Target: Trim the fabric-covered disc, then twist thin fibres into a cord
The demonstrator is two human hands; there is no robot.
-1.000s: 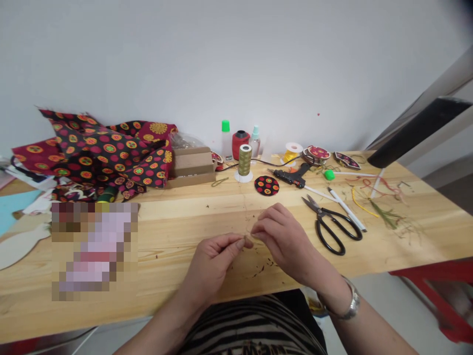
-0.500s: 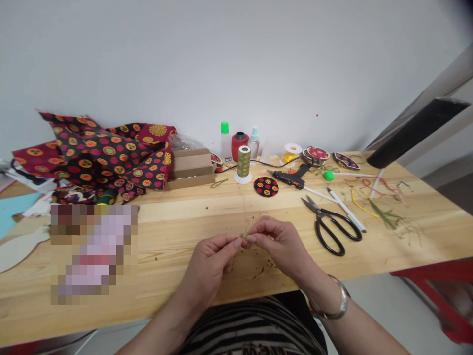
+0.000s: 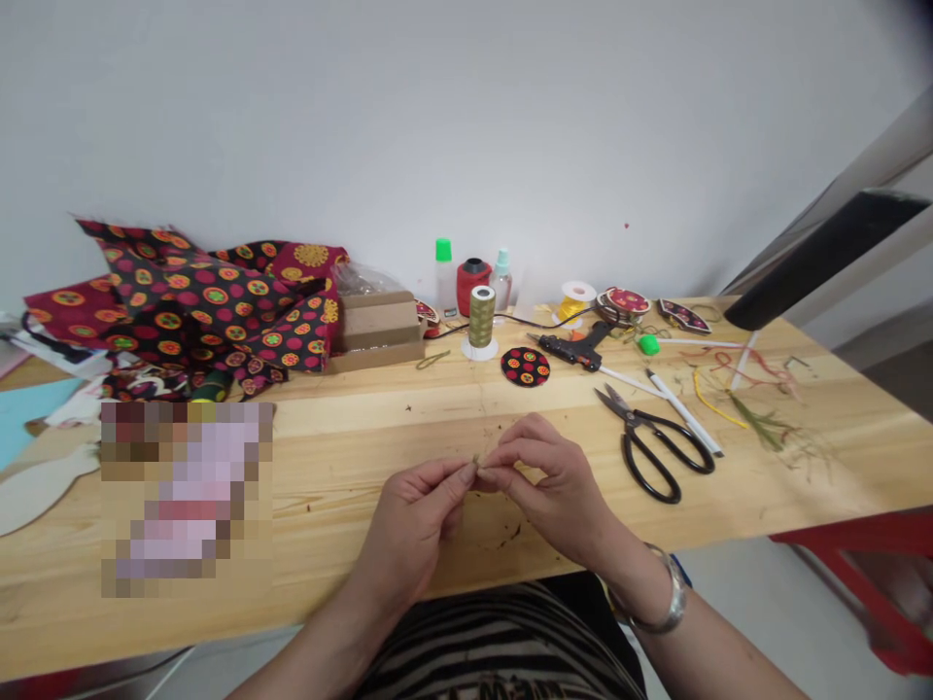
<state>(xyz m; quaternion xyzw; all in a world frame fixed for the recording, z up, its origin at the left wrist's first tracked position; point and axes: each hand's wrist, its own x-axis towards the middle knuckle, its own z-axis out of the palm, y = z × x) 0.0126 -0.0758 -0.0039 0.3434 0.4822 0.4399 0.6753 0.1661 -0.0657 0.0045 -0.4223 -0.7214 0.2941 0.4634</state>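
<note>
Pinching a tiny tuft of olive thread between left hand and right hand, fingertips together, low over the grainy wooden table near its front edge. Too small to tell its exact shape. Farther back, standing upright: a ridged cylindrical spool with a white disc at its foot. Just beside it, lying flat: a round patch of black printed fabric. Toward the right: metal scissors, blades parted, with bowed black handles. At far left: crumpled patterned cloth.
</note>
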